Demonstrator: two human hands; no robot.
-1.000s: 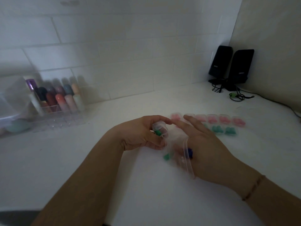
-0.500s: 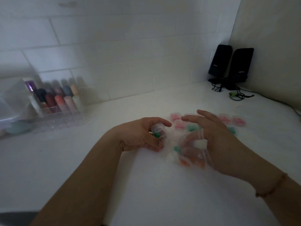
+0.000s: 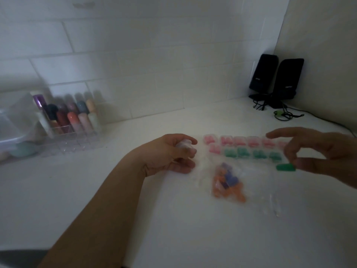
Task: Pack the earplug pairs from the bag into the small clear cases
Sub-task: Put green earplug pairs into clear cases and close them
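Left hand (image 3: 170, 153): grip curled round a small clear case (image 3: 184, 147), resting on the white surface (image 3: 135, 200). Right hand (image 3: 320, 151): grip pinching one green earplug (image 3: 285, 167), raised at 3 o'clock. Clear bag (image 3: 229, 180) of orange and purple earplugs: flat at centre. Filled cases (image 3: 251, 148), pink and green rows: 12 o'clock of the bag.

I see bare counter (image 3: 135, 219) near me, room to pass. The bag (image 3: 229, 180) lies in the middle, cases (image 3: 249, 147) behind it, speakers (image 3: 276, 78) in the corner.
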